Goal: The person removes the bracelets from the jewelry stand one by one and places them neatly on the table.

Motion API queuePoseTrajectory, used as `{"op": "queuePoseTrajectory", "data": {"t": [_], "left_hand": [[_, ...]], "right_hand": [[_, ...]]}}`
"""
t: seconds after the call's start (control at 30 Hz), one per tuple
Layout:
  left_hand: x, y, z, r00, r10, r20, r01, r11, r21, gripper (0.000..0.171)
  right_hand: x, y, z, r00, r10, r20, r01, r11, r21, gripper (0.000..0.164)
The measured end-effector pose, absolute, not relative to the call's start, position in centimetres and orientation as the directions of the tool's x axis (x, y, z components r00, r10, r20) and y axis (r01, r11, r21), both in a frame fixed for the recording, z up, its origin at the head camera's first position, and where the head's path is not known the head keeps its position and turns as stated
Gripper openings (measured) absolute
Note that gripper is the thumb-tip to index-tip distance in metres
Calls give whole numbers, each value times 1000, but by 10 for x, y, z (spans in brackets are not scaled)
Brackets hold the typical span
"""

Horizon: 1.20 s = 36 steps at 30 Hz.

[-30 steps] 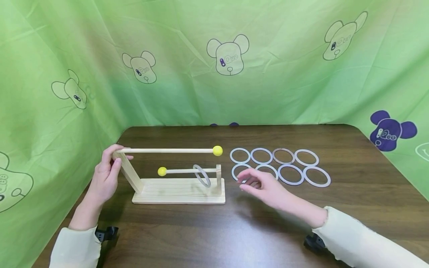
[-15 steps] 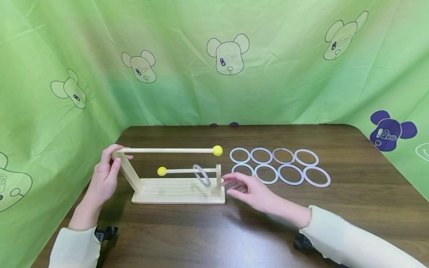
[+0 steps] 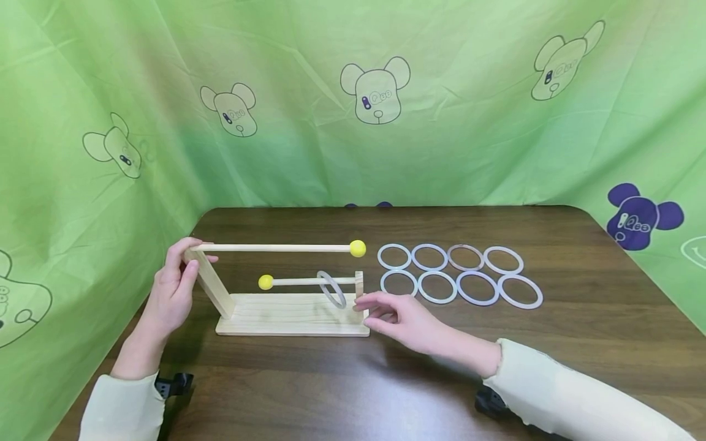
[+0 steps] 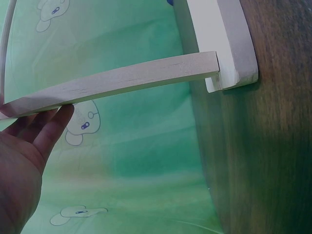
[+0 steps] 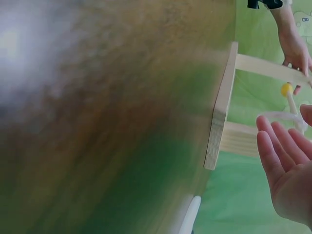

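A wooden stand with a flat base [image 3: 292, 315] stands on the table. My left hand [image 3: 173, 294] grips the top of its tall post [image 3: 212, 285], thumb on the near side. From that post an upper rod [image 3: 276, 248] runs right to a yellow ball [image 3: 358, 248]. A grey ring [image 3: 343, 300] hangs on the lower rod [image 3: 295, 282], near the short post [image 3: 360, 278]. My right hand [image 3: 405, 321] is at that post's right side, fingers loosely bent and holding nothing; contact with the post cannot be made out. In the right wrist view its fingers [image 5: 273, 151] are spread.
Several pale rings [image 3: 524, 307] lie flat in two rows on the dark wooden table [image 3: 309, 392], right of the stand. A green curtain [image 3: 309, 153] with mouse-like figures encloses the back and sides. Black wrist cameras are strapped below both sleeves.
My right hand has moved left from beside the flat rings to the short post. The left hand, the stand and the hanging ring have kept their places.
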<state>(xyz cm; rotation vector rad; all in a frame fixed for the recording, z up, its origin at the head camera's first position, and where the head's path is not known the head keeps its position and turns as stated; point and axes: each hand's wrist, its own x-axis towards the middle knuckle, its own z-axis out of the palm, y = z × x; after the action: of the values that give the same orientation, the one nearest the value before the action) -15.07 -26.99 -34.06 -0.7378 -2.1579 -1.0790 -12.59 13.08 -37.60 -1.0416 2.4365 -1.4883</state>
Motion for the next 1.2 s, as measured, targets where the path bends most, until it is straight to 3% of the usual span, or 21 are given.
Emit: {"op": "queuePoseTrajectory", "data": {"t": [0.5,0.73,1.0,1.2], "left_hand": [[-151,-270,-341,-665,206,718,697,518,496,33],[-151,-271,-341,-667,206,716,695,518,498,34],[-151,-271,-342,-664,206,718,697,517,497,34],[-152,-272,-342,-664,205,719,698,515,498,35]], "right_hand": [[-120,104,-376,-756,-631,175,-447,303,-842,46],[-121,88,-372,-761,-629,161,-419,286,-862,34],[-126,72,-377,-763,-592,260,-465,224,-856,12],[-128,64,-378,-778,-578,247,-440,221,-870,7]]}}
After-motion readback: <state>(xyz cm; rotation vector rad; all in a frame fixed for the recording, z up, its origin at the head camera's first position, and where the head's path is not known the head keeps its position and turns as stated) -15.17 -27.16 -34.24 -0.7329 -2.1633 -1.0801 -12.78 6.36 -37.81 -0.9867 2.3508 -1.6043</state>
